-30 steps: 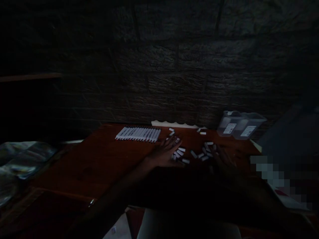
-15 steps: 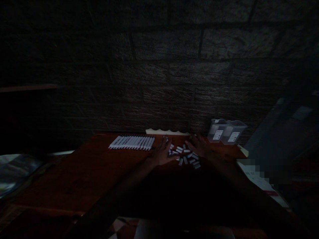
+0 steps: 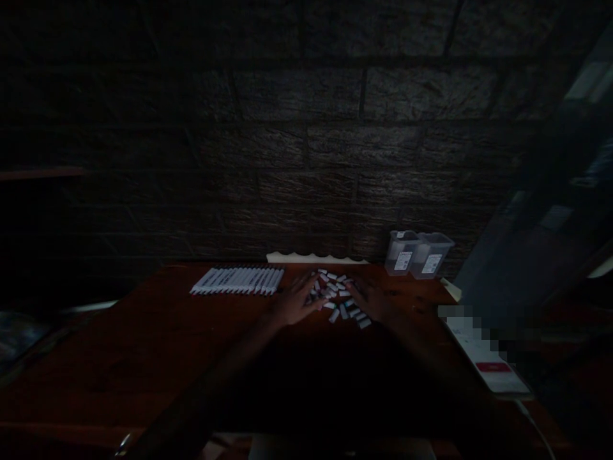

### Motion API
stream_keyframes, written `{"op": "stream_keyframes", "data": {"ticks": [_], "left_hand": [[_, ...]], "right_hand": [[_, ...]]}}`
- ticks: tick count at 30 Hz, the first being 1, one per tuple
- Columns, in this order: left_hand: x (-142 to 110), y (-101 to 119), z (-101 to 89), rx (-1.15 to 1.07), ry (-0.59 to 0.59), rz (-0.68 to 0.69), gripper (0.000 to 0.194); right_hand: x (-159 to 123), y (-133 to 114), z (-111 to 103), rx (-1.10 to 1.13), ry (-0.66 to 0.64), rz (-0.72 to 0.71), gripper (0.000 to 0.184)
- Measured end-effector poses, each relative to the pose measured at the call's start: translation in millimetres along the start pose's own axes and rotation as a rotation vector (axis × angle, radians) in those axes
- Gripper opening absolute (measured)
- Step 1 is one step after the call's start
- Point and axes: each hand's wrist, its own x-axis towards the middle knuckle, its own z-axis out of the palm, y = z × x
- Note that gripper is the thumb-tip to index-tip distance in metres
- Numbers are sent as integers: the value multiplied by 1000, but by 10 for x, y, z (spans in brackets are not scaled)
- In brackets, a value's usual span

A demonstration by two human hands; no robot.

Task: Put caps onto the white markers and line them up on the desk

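A loose pile of small white and grey marker caps (image 3: pixel 331 287) lies on the dark wooden table (image 3: pixel 158 345). My left hand (image 3: pixel 297 300) rests at the pile's left side, fingers spread and touching some caps. On the other side my right hand (image 3: pixel 370 299) curves round the pile, its fingers apart and against the caps. Neither hand grips anything that I can see. Left of my left hand, several white markers (image 3: pixel 238 280) lie side by side in a neat row. Dim light hides fine detail of the fingers.
Two clear plastic containers (image 3: pixel 412 255) with labels stand at the back right. A white scalloped strip (image 3: pixel 316 259) runs along the wall's foot. A flat white device or box (image 3: pixel 483 358) with a red band lies at the right edge, a cable near it. Behind rises a stone-block wall (image 3: pixel 335 147).
Both hands have moved inward, and the scattered caps are now pushed into a closer pile between them. My view has turned a little to the right.
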Motion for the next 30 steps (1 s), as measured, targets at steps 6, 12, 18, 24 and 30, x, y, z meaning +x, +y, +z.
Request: {"op": "stream_keyframes", "data": {"ticks": [6,12,18,24,30], "left_hand": [[-212,-25,31,14,-130,-105,118],[-74,41,138,-4,-159,-28,118],[48,-38,208,-16,-66,90,86],[171,-41,87,-83,-31,167,69],[108,-40,-1,-56,64,21,81]], "right_hand": [[-214,-30,-278,46,-451,-23,107],[-218,74,-79,-119,-492,5,124],[-56,23,225,-88,-195,-226,85],[-16,8,175,-17,-43,-268,67],[-105,89,-111,-85,-54,-160,78]]}}
